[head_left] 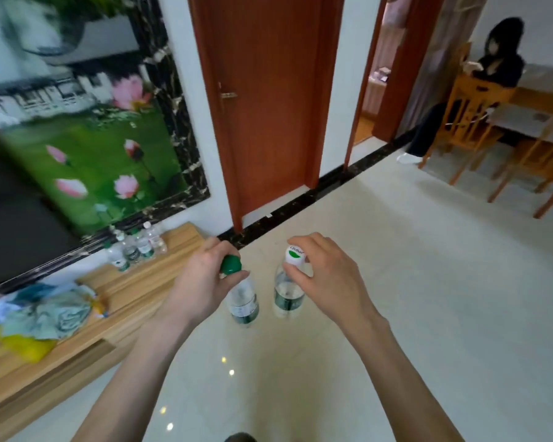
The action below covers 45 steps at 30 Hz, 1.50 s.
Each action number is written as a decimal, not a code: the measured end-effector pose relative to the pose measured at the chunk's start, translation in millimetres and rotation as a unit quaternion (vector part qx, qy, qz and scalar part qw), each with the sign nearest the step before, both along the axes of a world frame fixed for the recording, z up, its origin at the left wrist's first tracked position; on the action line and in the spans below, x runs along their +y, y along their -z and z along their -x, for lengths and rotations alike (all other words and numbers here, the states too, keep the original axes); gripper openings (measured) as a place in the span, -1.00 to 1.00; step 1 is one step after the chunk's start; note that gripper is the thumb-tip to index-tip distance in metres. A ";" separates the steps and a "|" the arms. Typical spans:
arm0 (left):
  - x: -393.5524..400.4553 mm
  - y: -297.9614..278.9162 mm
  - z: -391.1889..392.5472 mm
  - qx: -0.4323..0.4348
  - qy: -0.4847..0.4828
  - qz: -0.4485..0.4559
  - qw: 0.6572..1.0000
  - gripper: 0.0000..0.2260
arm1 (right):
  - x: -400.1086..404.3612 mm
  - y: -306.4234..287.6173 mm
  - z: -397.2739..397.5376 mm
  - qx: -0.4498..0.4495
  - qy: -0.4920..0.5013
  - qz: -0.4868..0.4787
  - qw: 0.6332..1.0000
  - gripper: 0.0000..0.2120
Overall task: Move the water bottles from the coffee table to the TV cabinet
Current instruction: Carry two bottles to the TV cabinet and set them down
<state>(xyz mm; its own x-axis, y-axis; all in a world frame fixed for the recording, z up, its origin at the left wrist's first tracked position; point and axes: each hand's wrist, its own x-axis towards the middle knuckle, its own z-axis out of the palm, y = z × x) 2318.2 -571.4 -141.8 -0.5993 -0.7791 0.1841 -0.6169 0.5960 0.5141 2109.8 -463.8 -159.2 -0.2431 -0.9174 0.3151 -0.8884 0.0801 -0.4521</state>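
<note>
My left hand [201, 282] grips a clear water bottle with a green cap [243, 301] by its neck, hanging over the pale floor. My right hand [326, 275] holds a second clear bottle with a white cap [288, 298] the same way, just to the right. The wooden TV cabinet [134, 291] runs along the wall to my left. Several water bottles [134, 247] stand upright near its far end, against the wall. The coffee table is out of view.
A crumpled bag and yellow items [45, 317] lie on the cabinet's near part. A dark TV screen [13, 224] sits on the wall above. A red-brown door [268, 106] is ahead. A person sits on a wooden chair [470, 113] by a table at the right.
</note>
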 end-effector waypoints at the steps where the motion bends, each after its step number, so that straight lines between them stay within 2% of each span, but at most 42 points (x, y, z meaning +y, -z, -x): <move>1: -9.7 -1.6 -3.4 0.003 -0.014 0.005 1.000 -0.80 | -16.1 -2.1 1.5 0.003 -0.017 0.002 1.000 -0.66; 11: -128.3 -1.7 -41.3 0.001 -0.132 0.022 0.991 -0.79 | -186.4 -5.0 -14.0 0.009 -0.140 0.007 0.990 -0.69; 22: -303.7 30.2 -82.6 -0.014 -0.182 -0.005 0.983 -0.76 | -384.0 6.7 -47.2 0.012 -0.188 -0.045 0.981 -0.68; 26: -360.2 36.1 -88.4 0.007 -0.204 -0.010 0.979 -0.76 | -447.7 15.8 -55.7 0.024 -0.195 -0.057 0.979 -0.70; 33: -450.0 51.6 -86.8 0.020 -0.242 -0.024 0.970 -0.76 | -545.8 29.4 -52.1 0.015 -0.206 -0.083 0.975 -0.68; 45: -604.2 90.9 -50.8 0.014 -0.288 -0.070 0.955 -0.75 | -732.1 78.7 -25.7 -0.001 -0.280 -0.142 0.949 -0.66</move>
